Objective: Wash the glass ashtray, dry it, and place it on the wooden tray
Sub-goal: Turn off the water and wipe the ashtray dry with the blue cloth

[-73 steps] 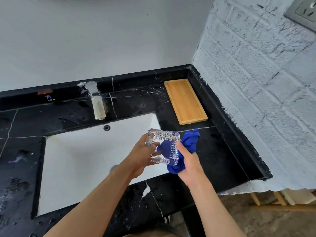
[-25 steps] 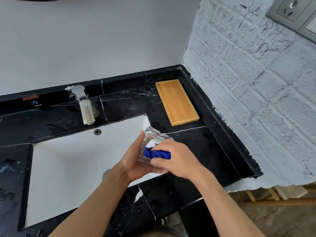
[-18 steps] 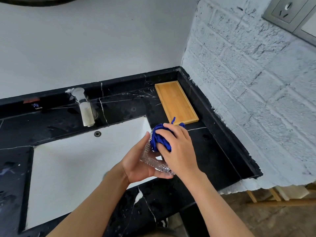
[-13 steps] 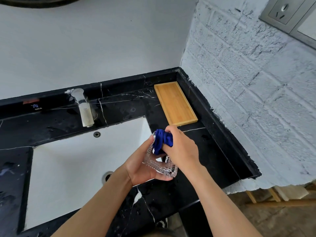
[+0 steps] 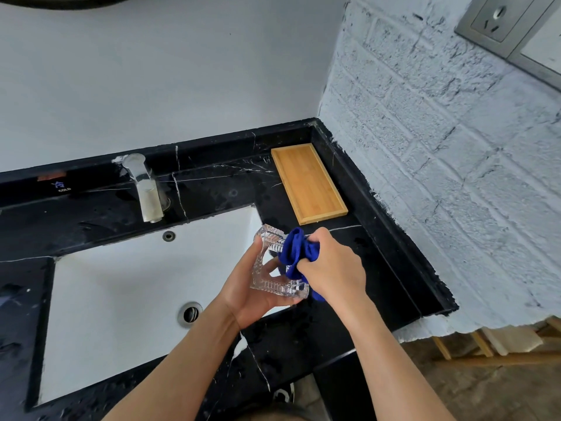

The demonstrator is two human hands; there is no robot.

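Note:
My left hand (image 5: 247, 291) cups a square cut-glass ashtray (image 5: 271, 262) from below, tilted with its hollow facing right, over the sink's right edge. My right hand (image 5: 332, 268) is closed on a bunched blue cloth (image 5: 296, 250) that presses into the ashtray's right side and hides that part of it. A wooden tray (image 5: 308, 182) lies bare on the black counter in the far right corner, beyond both hands.
The white sink basin (image 5: 121, 293) with its drain (image 5: 190, 312) fills the left. A chrome faucet (image 5: 145, 189) stands behind it. The black marble counter (image 5: 379, 268) ends at a white brick wall (image 5: 440, 147) on the right, with a socket plate (image 5: 493, 21) high up.
My right hand has rubbed the blue cloth around inside the ashtray and shifted it toward the right rim. My left hand has turned the ashtray more upright, its hollow facing right.

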